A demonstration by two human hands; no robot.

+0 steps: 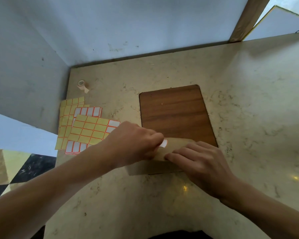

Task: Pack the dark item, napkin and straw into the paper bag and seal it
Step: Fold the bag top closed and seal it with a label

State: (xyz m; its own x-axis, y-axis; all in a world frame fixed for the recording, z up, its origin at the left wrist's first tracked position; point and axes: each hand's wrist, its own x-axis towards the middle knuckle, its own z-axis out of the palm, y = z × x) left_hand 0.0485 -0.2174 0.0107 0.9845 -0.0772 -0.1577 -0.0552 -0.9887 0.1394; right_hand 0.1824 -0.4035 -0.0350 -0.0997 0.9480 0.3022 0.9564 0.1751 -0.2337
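A brown paper bag [175, 145] lies flat on the counter, its top folded over, partly on a wooden inset panel. My left hand [136, 140] pinches a small white sticker label [164, 143] with a red edge and holds it against the bag's folded flap. My right hand [197, 159] rests flat on the bag with its fingers spread, pressing the fold down. The dark item, napkin and straw are not visible.
Sheets of sticker labels [86, 128], yellow and white with red borders, lie at the left of the marble counter [248, 100]. A small roll of tape [82, 85] stands behind them. The wooden panel [174, 111] sits mid-counter. Walls close the left and back.
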